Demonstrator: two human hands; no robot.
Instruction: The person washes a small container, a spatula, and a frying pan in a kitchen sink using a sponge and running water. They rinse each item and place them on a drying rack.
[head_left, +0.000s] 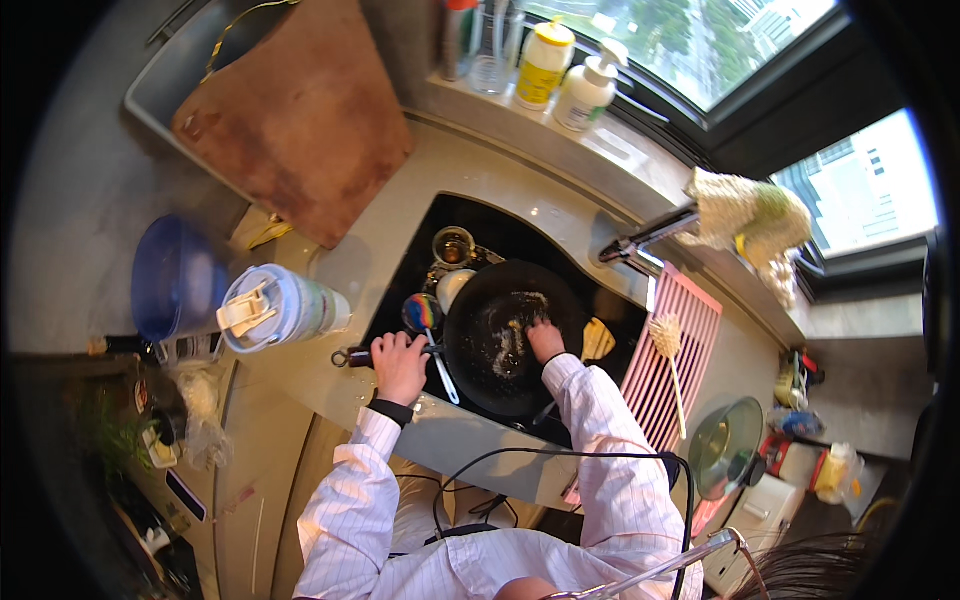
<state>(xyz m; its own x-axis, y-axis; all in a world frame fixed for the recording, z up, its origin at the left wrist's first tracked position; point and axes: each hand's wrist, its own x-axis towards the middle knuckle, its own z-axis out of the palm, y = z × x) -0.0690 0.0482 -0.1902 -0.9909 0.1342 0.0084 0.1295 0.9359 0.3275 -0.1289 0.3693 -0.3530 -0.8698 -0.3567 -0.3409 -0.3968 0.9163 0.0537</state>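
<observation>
A black frying pan (480, 375) with wet, pale residue inside stands on the black cooktop (405, 285). My left hand (400, 367) is closed round the pan's dark handle, left of the pan. My right hand (545, 340) reaches into the pan, its fingers at the pan's inner surface; whether it holds something cannot be told. A spoon (445, 375) with a multicoloured bowl lies beside the handle. Behind it are a small white bowl (454, 289) and a small cup (452, 246) with brown liquid. A yellowish wooden piece (598, 339) lies to the pan's right.
A large lidded tumbler (326, 307) and a blue basin (176, 277) stand left. A brown board (300, 127) rests over a grey tub behind. A long-handled brush (666, 337) lies on a pink slatted rack (694, 315) at right, near a faucet (645, 236) and glass bowl (724, 442). A black cable crosses before me.
</observation>
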